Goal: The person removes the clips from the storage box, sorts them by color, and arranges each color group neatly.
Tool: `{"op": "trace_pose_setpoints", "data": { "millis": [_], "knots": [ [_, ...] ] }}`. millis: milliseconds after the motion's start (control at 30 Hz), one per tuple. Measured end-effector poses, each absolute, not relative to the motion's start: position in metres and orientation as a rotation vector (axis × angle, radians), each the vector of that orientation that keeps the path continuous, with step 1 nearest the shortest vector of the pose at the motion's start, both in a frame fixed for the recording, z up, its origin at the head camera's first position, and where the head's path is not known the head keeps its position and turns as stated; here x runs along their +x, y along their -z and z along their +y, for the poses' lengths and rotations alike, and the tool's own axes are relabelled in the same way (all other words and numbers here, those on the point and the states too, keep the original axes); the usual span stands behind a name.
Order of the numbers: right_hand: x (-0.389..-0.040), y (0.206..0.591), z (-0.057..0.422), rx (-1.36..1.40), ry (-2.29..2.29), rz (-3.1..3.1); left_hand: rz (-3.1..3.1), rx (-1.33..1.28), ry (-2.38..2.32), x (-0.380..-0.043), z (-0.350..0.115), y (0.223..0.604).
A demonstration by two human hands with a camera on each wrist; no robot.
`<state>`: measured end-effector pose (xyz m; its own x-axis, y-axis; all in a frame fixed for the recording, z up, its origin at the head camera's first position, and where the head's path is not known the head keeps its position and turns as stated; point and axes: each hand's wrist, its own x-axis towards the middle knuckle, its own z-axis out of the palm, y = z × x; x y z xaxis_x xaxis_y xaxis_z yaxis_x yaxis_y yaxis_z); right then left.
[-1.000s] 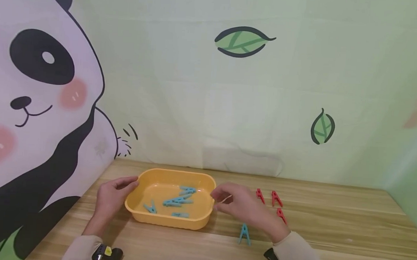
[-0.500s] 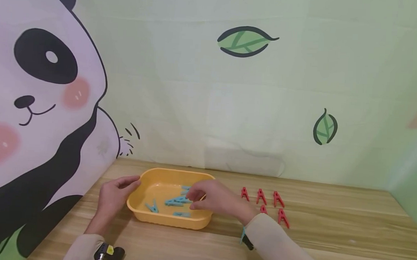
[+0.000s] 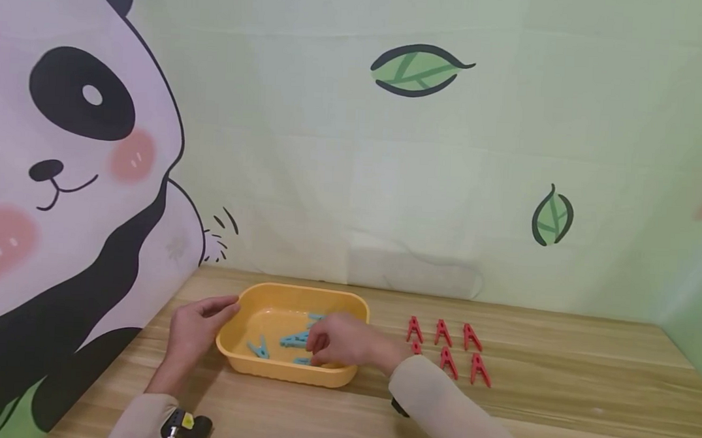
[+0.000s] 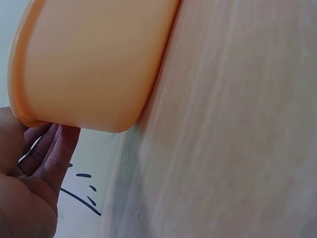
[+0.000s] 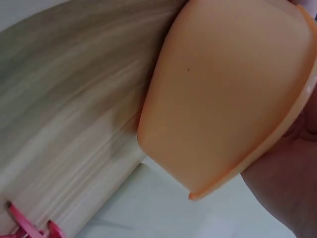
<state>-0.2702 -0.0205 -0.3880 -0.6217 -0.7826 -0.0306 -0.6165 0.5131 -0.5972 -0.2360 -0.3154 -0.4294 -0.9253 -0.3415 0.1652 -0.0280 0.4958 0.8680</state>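
Observation:
My left hand (image 3: 196, 330) holds the left rim of a yellow plastic basin (image 3: 279, 371), thumb and fingers at its corner. In the left wrist view the fingers (image 4: 62, 153) lie against the outside of the wall. My right hand (image 3: 345, 341) reaches over the right rim into the basin, fingers curled down. Its fingertips are right at a light-blue clothespin (image 3: 301, 360) near the front wall; I cannot tell whether they pinch it. More light-blue clothespins lie inside, one (image 3: 259, 349) at the left and others (image 3: 293, 340) in the middle, partly hidden by the hand.
Several red clothespins (image 3: 447, 362) stand in two rows on the wooden table (image 3: 555, 385), right of the basin. My right sleeve (image 3: 437, 399) passes in front of them. A green cloth backdrop (image 3: 307, 145) with a panda print borders the table's back and left.
My right hand has moved from outside the right rim into the basin and down towards the front clothespin. A blue clothespin on the table is now behind the right sleeve. The left hand stays put.

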Motion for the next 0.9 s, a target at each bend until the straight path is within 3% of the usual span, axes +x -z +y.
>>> {"op": "trace_pose_setpoints", "data": {
  "millis": [667, 900],
  "knots": [
    [-0.27, 0.394, -0.031, -1.147, 0.66, 2.59, -2.443, 0.333, 1.398, -0.238, -0.317, 0.431],
    [-0.266, 0.392, -0.024, -1.177, 0.885, 2.595, -2.447, 0.325, 1.392, -0.237, -0.315, 0.429]
  ]
}}
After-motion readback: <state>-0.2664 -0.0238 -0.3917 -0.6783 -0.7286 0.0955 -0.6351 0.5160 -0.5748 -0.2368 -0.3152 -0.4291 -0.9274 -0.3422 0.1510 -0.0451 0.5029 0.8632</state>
